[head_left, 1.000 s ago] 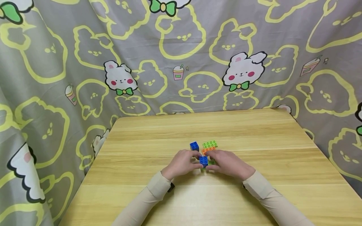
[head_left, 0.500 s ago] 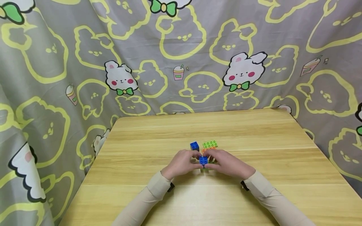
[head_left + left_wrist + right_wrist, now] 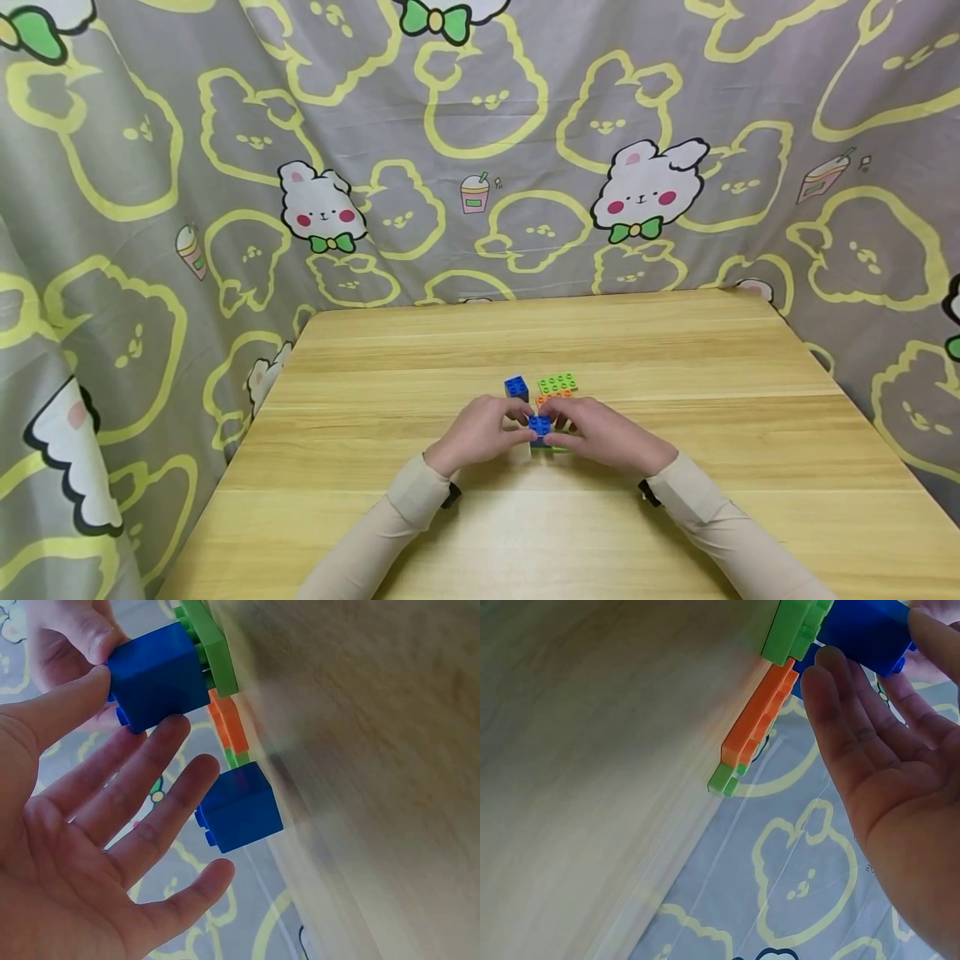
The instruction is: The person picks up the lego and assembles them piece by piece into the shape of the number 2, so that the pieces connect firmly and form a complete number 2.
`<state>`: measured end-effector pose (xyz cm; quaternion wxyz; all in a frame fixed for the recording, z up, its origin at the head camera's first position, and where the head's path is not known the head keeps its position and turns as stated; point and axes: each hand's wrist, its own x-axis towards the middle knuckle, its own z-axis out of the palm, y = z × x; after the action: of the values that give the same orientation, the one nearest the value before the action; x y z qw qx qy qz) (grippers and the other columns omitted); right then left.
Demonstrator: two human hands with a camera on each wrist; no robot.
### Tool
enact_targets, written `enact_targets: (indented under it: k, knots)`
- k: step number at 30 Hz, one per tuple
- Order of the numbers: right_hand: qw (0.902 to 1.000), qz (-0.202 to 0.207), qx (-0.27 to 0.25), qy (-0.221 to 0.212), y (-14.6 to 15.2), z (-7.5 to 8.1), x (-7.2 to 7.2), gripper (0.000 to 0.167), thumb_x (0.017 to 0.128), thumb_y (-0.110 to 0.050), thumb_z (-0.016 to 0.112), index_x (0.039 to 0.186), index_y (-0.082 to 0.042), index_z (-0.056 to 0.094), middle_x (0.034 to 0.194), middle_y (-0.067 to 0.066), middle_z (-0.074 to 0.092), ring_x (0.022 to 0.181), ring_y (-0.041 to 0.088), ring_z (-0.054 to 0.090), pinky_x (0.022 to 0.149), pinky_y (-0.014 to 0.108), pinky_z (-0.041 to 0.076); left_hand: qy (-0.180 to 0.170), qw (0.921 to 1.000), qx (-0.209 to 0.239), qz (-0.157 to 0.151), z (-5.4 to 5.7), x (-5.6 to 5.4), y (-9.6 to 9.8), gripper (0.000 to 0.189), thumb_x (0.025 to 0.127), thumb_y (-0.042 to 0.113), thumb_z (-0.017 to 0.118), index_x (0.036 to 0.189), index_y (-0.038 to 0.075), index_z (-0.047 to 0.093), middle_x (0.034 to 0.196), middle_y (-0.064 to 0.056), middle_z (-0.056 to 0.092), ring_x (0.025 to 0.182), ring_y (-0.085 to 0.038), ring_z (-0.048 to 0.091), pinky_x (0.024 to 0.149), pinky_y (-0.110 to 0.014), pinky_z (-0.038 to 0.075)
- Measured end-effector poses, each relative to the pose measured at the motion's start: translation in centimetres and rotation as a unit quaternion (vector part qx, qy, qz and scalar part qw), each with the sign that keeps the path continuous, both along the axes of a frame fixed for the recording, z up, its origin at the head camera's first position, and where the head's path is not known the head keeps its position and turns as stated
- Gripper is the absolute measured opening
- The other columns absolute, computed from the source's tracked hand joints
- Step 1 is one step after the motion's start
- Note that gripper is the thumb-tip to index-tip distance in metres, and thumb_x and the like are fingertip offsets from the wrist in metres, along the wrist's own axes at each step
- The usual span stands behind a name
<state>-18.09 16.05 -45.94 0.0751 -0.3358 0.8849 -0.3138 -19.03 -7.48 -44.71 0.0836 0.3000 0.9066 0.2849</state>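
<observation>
Both hands meet at a blue toy brick [image 3: 539, 426] with studs on top, near the middle of the table. It sits at one end of a longer green brick [image 3: 214, 649]; whether it is fully pressed down I cannot tell. My left hand [image 3: 480, 435] pinches the blue brick between thumb and front fingers, its other fingers spread in the left wrist view. From the other side my right hand [image 3: 609, 435] holds the same brick, thumb at the near edge and fingers behind. The right fingers partly hide the brick in the right wrist view.
Just beyond the hands stands a second blue brick [image 3: 516, 387]. Right of it lie an orange brick [image 3: 557, 397] and another green brick [image 3: 557, 382]. All rest on a wooden table [image 3: 420, 350], with a patterned curtain [image 3: 480, 233] behind and at the sides.
My right fingers and thumb have moved left onto the blue brick from slightly apart. The left hand has barely shifted. The loose bricks behind have stayed put.
</observation>
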Motion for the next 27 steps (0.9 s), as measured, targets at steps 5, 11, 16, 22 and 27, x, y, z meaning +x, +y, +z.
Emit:
enact_targets:
  k: [5, 11, 16, 22, 27]
  knots:
    - [1.0, -0.003, 0.008, -0.002, 0.0, -0.06, -0.06, 0.023, 0.099, -0.031, 0.069, 0.121, -0.022, 0.065, 0.109, -0.012, 0.069, 0.098, 0.008, 0.067, 0.086, 0.035, 0.057, -0.008, 1.0, 0.003, 0.002, -0.14, -0.17, 0.03, 0.026, 0.094, 0.033, 0.076, 0.113, 0.016, 0.075, 0.099, 0.004, 0.077, 0.09, -0.007, 0.069, 0.076, -0.025, 0.054]
    - [0.9999, -0.005, 0.011, 0.002, -0.04, 0.0, -0.06, 0.022, 0.1, -0.032, 0.068, 0.119, -0.022, 0.065, 0.109, -0.011, 0.07, 0.098, 0.005, 0.067, 0.087, 0.034, 0.057, -0.012, 0.9999, 0.004, -0.001, -0.18, -0.17, 0.04, 0.025, 0.095, 0.033, 0.075, 0.113, 0.016, 0.075, 0.099, 0.004, 0.077, 0.089, -0.006, 0.069, 0.075, -0.024, 0.053]
    - [1.0, -0.002, 0.008, 0.004, -0.09, -0.01, 0.11, 0.022, 0.1, -0.031, 0.069, 0.119, -0.021, 0.064, 0.109, -0.011, 0.071, 0.099, 0.006, 0.068, 0.088, 0.035, 0.057, -0.016, 0.9999, 0.001, 0.001, -0.09, 0.03, -0.01, 0.024, 0.095, 0.034, 0.075, 0.113, 0.017, 0.075, 0.101, 0.004, 0.077, 0.09, -0.005, 0.069, 0.076, -0.023, 0.054]
    - [0.9999, -0.008, 0.013, 0.007, -0.06, -0.2, 0.21, 0.024, 0.099, -0.033, 0.069, 0.12, -0.022, 0.064, 0.109, -0.012, 0.071, 0.099, 0.004, 0.067, 0.087, 0.034, 0.058, -0.018, 0.9998, -0.001, 0.003, -0.1, 0.19, 0.04, 0.025, 0.095, 0.035, 0.074, 0.114, 0.018, 0.075, 0.102, 0.004, 0.076, 0.091, -0.006, 0.069, 0.076, -0.024, 0.054]
    - [0.9999, -0.007, 0.009, 0.003, 0.05, -0.13, 0.11, 0.023, 0.1, -0.034, 0.068, 0.12, -0.023, 0.064, 0.109, -0.013, 0.071, 0.099, 0.004, 0.067, 0.087, 0.034, 0.057, -0.019, 0.9998, 0.0, 0.004, -0.04, 0.07, 0.08, 0.025, 0.095, 0.034, 0.074, 0.114, 0.018, 0.074, 0.101, 0.004, 0.077, 0.091, -0.008, 0.07, 0.076, -0.024, 0.054]
